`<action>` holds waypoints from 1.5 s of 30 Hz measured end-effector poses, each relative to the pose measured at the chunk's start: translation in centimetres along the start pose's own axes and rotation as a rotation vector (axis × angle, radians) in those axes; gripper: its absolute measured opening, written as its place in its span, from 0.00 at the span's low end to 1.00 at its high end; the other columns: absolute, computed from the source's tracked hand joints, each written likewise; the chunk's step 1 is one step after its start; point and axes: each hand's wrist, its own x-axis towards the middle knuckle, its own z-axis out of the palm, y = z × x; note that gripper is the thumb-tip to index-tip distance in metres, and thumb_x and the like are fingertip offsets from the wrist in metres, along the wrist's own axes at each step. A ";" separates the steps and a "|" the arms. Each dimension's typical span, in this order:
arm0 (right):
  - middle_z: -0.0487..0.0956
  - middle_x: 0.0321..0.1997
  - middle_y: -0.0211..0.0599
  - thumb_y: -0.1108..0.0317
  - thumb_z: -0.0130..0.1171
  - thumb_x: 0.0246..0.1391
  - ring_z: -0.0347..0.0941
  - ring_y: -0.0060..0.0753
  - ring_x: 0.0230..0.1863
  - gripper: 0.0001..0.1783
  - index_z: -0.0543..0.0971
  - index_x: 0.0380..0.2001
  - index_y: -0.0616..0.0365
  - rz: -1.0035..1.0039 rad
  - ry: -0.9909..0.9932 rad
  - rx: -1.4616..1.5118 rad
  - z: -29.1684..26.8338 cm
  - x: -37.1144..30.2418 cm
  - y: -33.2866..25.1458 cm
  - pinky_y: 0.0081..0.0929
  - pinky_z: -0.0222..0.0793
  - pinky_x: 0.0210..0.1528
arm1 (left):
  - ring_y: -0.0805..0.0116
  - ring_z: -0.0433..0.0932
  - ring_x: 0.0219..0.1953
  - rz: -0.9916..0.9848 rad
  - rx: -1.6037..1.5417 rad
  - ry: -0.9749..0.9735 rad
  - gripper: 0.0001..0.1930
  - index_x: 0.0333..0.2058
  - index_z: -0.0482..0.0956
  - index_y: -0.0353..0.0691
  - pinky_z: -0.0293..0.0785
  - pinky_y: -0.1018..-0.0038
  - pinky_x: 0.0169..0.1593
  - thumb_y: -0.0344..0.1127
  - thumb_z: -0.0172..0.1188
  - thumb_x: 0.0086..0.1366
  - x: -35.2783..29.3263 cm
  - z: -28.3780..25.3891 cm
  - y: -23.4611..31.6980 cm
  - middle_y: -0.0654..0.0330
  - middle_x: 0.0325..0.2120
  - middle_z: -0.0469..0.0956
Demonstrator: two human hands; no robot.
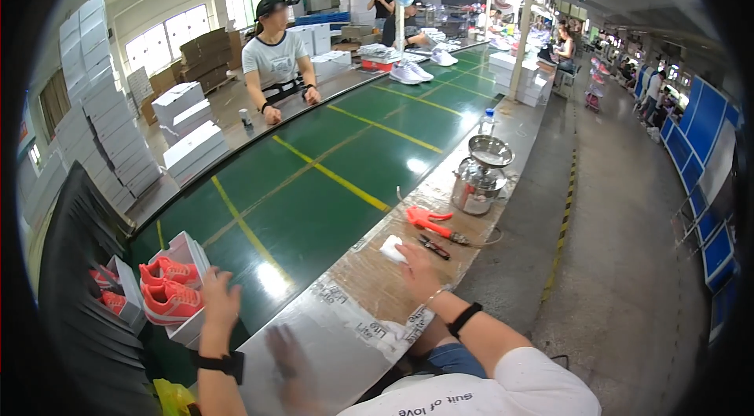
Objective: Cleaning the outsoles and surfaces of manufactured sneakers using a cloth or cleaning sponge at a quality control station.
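At the near left, my left hand (pixel 222 300) is beside the right edge of an open white shoebox (pixel 198 329); its fingers are apart and hold nothing. Inside that box lie coral-red sneakers (pixel 169 302) with white soles. Behind it, further left, another box (pixel 129 286) holds similar red shoes, partly hidden by dark strips. My right hand (pixel 420 271) is over the brown-covered worktop, its fingers closed on a crumpled white cloth (pixel 393 249). Just beyond it lie a dark pen-like tool (pixel 434 247) and a red air gun (pixel 428 219) with a hose.
A green conveyor belt (pixel 314 172) with yellow lines runs away from me. On the side ledge stand a metal pot (pixel 475 184) and a bottle (pixel 488 121). White sneakers (pixel 410 72) sit far along the belt. Across it stands a person (pixel 276 58) near stacked white boxes (pixel 98 141).
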 end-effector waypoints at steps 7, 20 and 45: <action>0.62 0.58 0.51 0.70 0.56 0.44 0.59 0.52 0.58 0.33 0.63 0.57 0.53 0.093 -0.082 -0.439 2.0 -2.5 2.7 0.42 0.56 0.59 | 0.49 0.70 0.48 0.485 -0.773 -0.499 0.14 0.38 0.76 0.37 0.67 0.61 0.50 0.31 0.62 0.50 -10.6 12.2 22.3 0.47 0.44 0.71; 0.55 0.63 0.54 0.71 0.53 0.45 0.51 0.54 0.64 0.36 0.60 0.60 0.56 0.043 -0.124 -0.317 0.4 -2.4 4.6 0.42 0.47 0.65 | 0.51 0.73 0.42 0.655 -0.702 -1.209 0.15 0.38 0.76 0.33 0.68 0.63 0.47 0.40 0.52 0.62 -16.5 20.2 26.2 0.48 0.36 0.75; 0.55 0.62 0.56 0.71 0.54 0.46 0.51 0.58 0.63 0.33 0.61 0.58 0.56 0.048 -0.202 -0.407 0.5 -2.2 2.8 0.46 0.48 0.62 | 0.65 0.75 0.30 -1.019 -0.885 0.339 0.18 0.36 0.78 0.36 0.69 0.73 0.31 0.46 0.61 0.53 0.9 7.7 -8.9 0.58 0.29 0.77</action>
